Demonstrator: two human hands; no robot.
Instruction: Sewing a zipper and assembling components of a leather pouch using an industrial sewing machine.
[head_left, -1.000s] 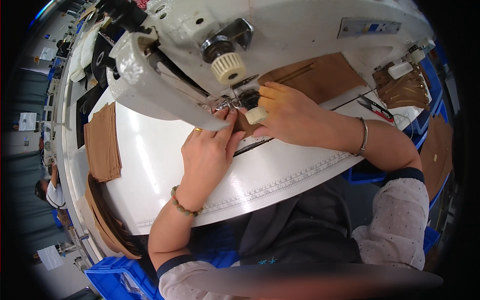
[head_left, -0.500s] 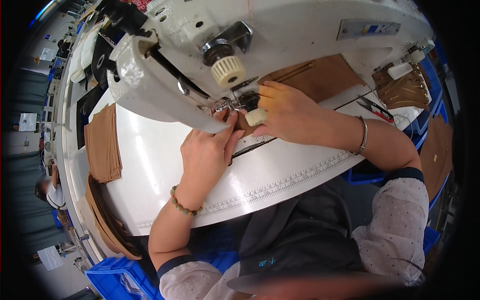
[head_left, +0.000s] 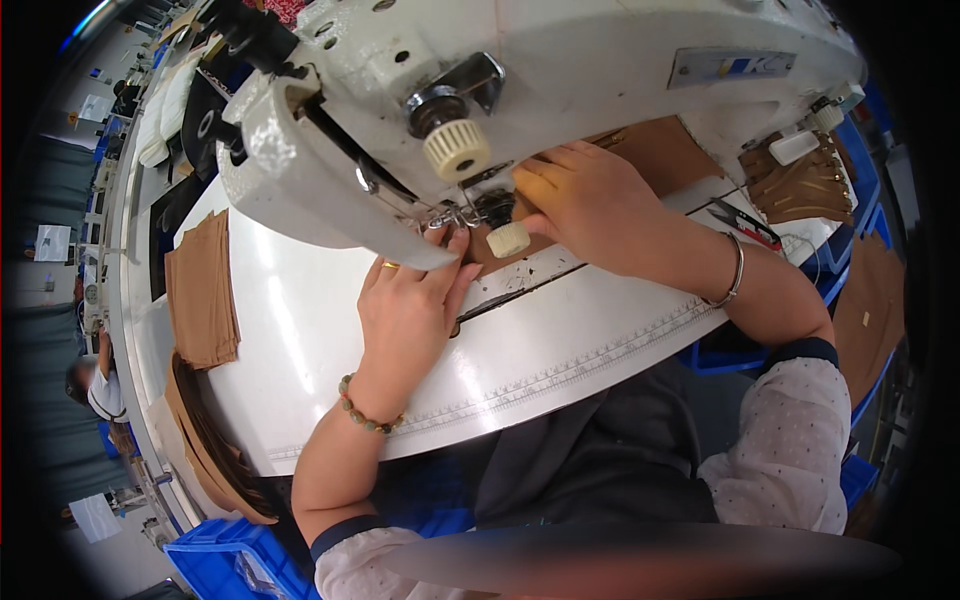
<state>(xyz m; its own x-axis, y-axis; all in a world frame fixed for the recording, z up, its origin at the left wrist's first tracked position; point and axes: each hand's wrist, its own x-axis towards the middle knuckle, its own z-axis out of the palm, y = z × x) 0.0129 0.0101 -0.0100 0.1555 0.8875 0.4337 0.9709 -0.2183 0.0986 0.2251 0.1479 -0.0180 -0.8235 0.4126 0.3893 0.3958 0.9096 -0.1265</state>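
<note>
At the presser foot [head_left: 456, 214] of a white sewing machine [head_left: 580, 80], my left hand [head_left: 405, 305] presses its fingertips and thumb on the brown piece [head_left: 488, 262]. The fingertips are close to the needle and partly covered by the machine head. My right hand [head_left: 598, 215] is farther right, under the machine arm, its fingers bent over brown material and its thumb tucked below. A larger brown panel [head_left: 672, 157] with a zipper-like strip reaches out behind that hand. Whether both brown parts are one piece, I cannot tell.
Brown cut pieces [head_left: 203, 290] lie stacked at the left, with more hanging off the edge below. Thread snips [head_left: 745, 222] and brown zippered pieces [head_left: 795, 180] are at the right. A blue crate [head_left: 235, 560] stands lower left. A person [head_left: 105, 390] sits far left.
My right hand has shifted slightly up and away from the table's front edge, with its thumb drawn in. My left hand stays near the presser foot. Less of the rear brown panel shows.
</note>
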